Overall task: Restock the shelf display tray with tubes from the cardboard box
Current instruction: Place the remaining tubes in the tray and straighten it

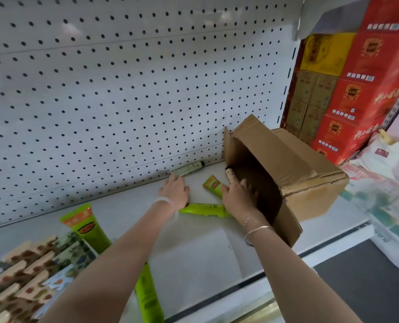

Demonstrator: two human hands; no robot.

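The cardboard box (pixel 308 178) lies on its side at the right of the white shelf (pixel 193 248), its dark opening facing me. My right hand (pixel 237 197) is at that opening, fingers curled round a cream dotted tube (pixel 230 175). My left hand (pixel 175 190) lies palm down on the shelf, its fingertips at the end of a grey-white tube (pixel 188 169) lying against the pegboard. Two green tubes (pixel 213 184) (pixel 203 209) lie loose between my hands. The display tray (pixel 92 248) at the lower left holds several patterned tubes, with one green tube (pixel 84 227) upright behind it.
Another green tube (pixel 148 297) lies near the shelf's front edge, under my left forearm. The white pegboard (pixel 123 89) backs the shelf. Red and yellow cartons (pixel 357 89) are stacked at the far right, with white plastic bags (pixel 385 159) below them.
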